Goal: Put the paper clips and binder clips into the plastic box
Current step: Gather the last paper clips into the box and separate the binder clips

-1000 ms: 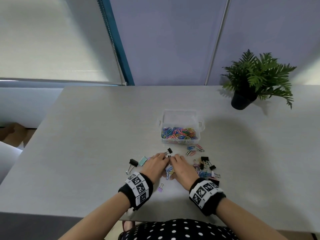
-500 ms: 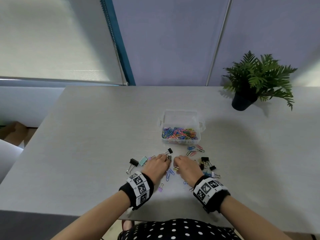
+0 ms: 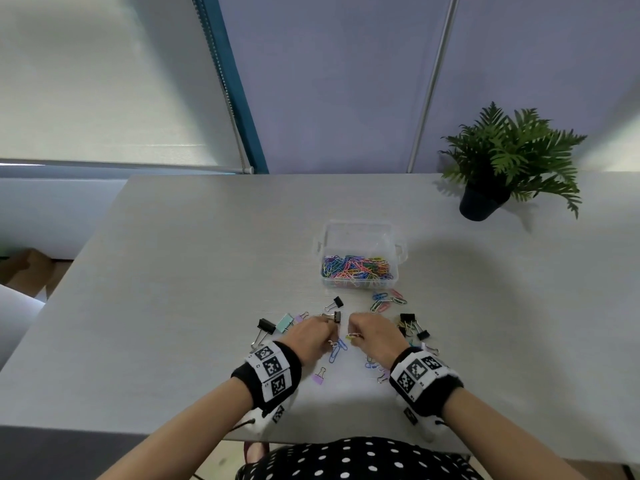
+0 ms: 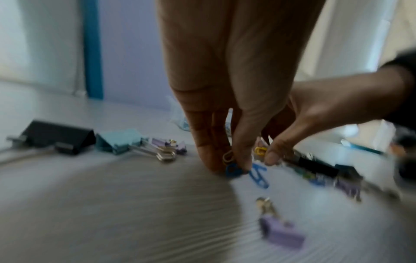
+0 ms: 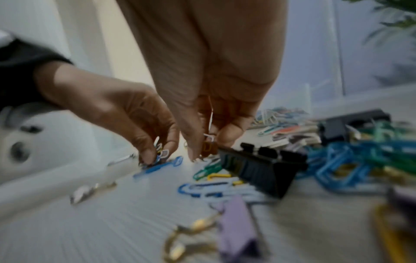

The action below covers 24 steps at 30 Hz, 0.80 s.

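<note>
The clear plastic box (image 3: 394, 249) stands mid-table, with many coloured paper clips (image 3: 356, 268) in it. Loose paper clips (image 3: 386, 299) and binder clips lie between the box and me. My left hand (image 3: 330, 341) (image 4: 234, 165) is down at the table, its thumb and fingers pinching a few paper clips, blue and orange. Close to its right, my right hand (image 3: 353, 336) (image 5: 207, 147) pinches a yellow paper clip (image 4: 260, 150) just above the table. Two blue paper clips (image 3: 337, 349) lie under the hands.
A black binder clip (image 3: 265, 325), a teal one (image 3: 284, 322) and purple ones (image 3: 318, 375) lie at left and front. More black binder clips (image 3: 412, 325) sit right of my right hand. A potted fern (image 3: 502, 161) stands far right.
Both hands lay flatter over the pile a second ago. They have since drawn slightly apart and curled, each pinching paper clips off the table.
</note>
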{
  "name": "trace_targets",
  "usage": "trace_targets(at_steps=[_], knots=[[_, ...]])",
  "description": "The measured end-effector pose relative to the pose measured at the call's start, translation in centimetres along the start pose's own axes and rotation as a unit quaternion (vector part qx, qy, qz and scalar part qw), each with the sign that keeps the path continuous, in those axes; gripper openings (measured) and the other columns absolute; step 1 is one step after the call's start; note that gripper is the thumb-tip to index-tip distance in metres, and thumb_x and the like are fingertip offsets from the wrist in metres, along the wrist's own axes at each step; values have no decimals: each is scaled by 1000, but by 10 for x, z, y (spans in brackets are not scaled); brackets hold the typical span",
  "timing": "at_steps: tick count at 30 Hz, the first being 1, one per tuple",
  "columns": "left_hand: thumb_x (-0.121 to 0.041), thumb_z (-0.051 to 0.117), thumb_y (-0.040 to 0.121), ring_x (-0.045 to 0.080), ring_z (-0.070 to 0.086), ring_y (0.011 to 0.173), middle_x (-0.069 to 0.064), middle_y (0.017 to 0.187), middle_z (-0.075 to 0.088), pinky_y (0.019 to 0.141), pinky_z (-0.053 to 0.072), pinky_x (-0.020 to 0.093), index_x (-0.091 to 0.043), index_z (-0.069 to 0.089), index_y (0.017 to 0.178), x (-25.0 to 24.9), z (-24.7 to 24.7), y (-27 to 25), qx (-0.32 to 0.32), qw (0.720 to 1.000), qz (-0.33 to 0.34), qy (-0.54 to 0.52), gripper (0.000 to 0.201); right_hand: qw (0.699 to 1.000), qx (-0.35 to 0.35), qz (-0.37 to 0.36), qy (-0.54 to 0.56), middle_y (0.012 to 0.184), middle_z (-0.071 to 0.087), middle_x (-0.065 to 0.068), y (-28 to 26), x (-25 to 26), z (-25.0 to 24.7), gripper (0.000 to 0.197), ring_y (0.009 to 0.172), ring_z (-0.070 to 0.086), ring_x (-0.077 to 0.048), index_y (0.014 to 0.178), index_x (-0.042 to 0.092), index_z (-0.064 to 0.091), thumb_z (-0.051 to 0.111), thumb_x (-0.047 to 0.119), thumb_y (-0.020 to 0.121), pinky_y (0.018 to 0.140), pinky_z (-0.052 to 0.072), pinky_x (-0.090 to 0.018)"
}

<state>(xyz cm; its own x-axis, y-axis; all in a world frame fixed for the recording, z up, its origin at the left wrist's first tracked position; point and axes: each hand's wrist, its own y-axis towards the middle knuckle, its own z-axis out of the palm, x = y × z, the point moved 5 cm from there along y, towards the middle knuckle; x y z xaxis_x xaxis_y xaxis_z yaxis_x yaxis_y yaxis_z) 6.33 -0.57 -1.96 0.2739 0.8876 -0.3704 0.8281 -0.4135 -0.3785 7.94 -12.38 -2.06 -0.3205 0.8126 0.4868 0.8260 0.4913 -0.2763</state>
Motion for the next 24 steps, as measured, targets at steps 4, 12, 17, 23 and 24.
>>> trace_targets(at_steps=[4,12,17,23,24], knots=[[-4,57,85,20,62,88,11,102,67,68,40,10,-6,64,100,8,-23,4,-9,989,-44,-139,17,955,-12,77,286,70,56,3,1,-24,-23,16,61,52,-6,74,11,56,70,2,75,51,44,-8],[-5,56,88,22,62,89,19,108,65,87,50,27,-1,61,105,23,-105,58,-136,954,-100,-247,19,924,-176,92,326,77,65,-17,41,-62,-112,15,65,62,-26,76,8,59,69,-3,75,67,56,-30],[-14,57,89,29,60,107,17,116,64,97,47,34,-2,60,113,30,-101,85,-91,974,-125,-165,26,959,-176,104,198,98,68,-20,58,-62,-115,17,91,63,-30,94,0,66,66,4,78,88,50,-33],[-6,46,94,23,57,115,13,126,60,102,40,28,-5,50,129,23,-95,59,-147,978,-31,-142,35,974,-179,17,139,102,67,-15,27,-47,-104,18,90,61,-20,100,1,64,59,-1,83,89,50,-31],[-4,46,93,22,57,115,12,127,59,102,41,28,-6,50,128,21,-93,49,-158,978,-9,-136,35,977,-170,-2,125,102,66,-12,18,-43,-100,17,89,60,-17,101,3,63,58,0,84,88,50,-31]])
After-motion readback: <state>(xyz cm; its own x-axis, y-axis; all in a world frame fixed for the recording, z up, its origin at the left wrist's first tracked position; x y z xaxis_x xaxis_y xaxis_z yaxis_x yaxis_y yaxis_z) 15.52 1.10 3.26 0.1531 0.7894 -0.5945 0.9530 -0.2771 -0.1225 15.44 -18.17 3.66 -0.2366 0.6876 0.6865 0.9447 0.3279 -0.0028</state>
